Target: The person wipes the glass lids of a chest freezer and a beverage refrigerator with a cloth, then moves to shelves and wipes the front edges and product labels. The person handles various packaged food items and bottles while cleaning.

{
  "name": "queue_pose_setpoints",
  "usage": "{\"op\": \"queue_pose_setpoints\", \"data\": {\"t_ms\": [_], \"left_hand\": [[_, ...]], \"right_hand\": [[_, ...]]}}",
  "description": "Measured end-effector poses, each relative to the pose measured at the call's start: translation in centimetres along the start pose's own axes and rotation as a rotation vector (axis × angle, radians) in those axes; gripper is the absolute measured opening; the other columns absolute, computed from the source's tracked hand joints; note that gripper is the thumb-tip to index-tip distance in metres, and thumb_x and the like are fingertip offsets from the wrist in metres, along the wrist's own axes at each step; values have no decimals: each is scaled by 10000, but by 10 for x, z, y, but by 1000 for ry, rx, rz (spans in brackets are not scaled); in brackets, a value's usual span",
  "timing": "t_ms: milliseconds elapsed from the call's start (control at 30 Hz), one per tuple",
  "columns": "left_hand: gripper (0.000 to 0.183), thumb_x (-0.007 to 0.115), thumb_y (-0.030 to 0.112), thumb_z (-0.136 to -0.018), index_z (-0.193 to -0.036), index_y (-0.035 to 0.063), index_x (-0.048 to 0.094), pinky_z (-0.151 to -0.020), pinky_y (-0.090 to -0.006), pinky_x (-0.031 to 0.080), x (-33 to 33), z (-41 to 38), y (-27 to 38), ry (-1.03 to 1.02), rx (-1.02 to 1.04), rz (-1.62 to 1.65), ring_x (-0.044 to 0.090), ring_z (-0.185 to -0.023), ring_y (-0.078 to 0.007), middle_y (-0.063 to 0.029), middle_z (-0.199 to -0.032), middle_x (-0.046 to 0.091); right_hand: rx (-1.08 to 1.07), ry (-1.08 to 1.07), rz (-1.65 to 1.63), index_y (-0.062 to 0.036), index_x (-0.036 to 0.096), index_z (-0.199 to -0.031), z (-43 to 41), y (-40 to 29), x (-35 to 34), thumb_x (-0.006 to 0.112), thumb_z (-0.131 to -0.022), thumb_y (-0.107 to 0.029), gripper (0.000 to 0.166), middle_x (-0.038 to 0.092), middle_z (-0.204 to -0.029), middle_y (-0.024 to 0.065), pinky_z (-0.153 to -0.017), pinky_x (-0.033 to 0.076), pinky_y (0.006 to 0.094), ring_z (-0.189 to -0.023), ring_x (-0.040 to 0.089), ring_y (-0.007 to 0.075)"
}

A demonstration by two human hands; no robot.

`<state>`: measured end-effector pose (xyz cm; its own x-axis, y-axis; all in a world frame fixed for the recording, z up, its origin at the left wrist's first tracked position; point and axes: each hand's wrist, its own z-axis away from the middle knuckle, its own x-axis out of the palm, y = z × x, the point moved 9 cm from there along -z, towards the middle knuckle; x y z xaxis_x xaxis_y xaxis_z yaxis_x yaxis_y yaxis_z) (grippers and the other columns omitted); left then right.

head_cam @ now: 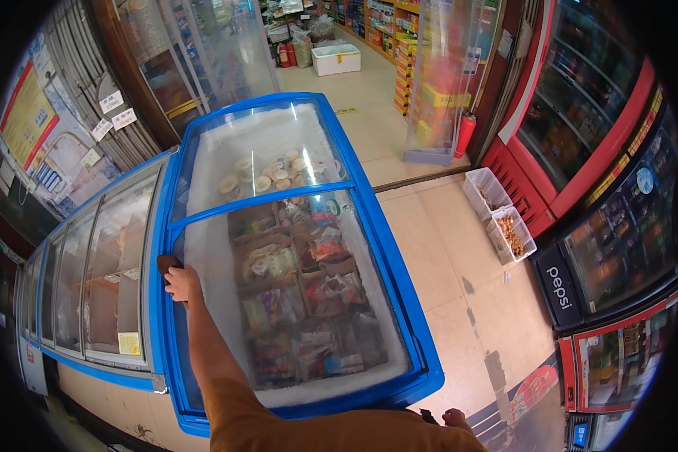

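Observation:
A chest freezer with a blue frame (pixel 373 226) and sliding glass lids lies before me. At the left edge of its nearer lid, my left hand (pixel 182 283) grips a dark brown rounded object (pixel 167 263), whose kind I cannot tell. Under the nearer glass lid (pixel 214 316), cardboard compartments hold packaged frozen goods (pixel 330 291); round tubs (pixel 277 175) lie under the farther one. Thick frost lines the inner walls. My right hand (pixel 455 418) hangs low beside my body, partly hidden, near a small black item (pixel 427 417); whether it holds anything is unclear.
Another glass-topped freezer (pixel 99 271) adjoins on the left. At right, two white plastic baskets (pixel 511 234) stand on the tiled floor beside upright drinks coolers (pixel 570 198). Ahead are a shop doorway, a fire extinguisher (pixel 464 135) and a white foam box (pixel 336 60).

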<state>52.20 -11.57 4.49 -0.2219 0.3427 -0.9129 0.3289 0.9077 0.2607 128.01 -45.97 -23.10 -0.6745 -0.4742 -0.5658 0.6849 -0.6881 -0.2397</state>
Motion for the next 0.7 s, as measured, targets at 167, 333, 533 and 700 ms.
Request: {"op": "queue_pose_setpoints", "data": {"t_ms": [167, 333, 533, 700], "left_hand": [[226, 485, 281, -779, -954, 175, 581, -655, -431, 485, 15, 32, 98, 75, 135, 41, 529, -911, -294, 6, -1032, 545], [257, 585, 270, -703, -898, 103, 568, -638, -421, 494, 12, 144, 225, 52, 502, 139, 523, -879, -298, -48, -980, 520], [326, 590, 170, -657, -975, 103, 614, -707, -398, 475, -2, 328, 286, -302, 1360, 730, 537, -785, -317, -69, -998, 583], [421, 556, 143, -686, -1093, 31, 556, -807, -444, 422, -10, 398, 252, -464, 1391, 522, 473, -924, -385, -145, -1119, 510]], "right_hand": [[-15, 29, -50, -52, 643, -915, 10, -8, 0, 558, -713, -296, 329, 630, -937, 149, -835, 452, 374, -907, 592, 289], [-7, 91, -180, -60, 639, -926, 12, -11, 9, 543, -724, -296, 325, 628, -928, 156, -816, 458, 388, -894, 589, 317], [-9, 102, -184, -41, 634, -928, 22, -12, 18, 543, -728, -269, 317, 619, -935, 185, -809, 463, 393, -892, 587, 332], [35, 128, -217, -42, 629, -918, 28, -2, 31, 539, -732, -266, 306, 619, -924, 188, -808, 461, 399, -884, 587, 338]]}}
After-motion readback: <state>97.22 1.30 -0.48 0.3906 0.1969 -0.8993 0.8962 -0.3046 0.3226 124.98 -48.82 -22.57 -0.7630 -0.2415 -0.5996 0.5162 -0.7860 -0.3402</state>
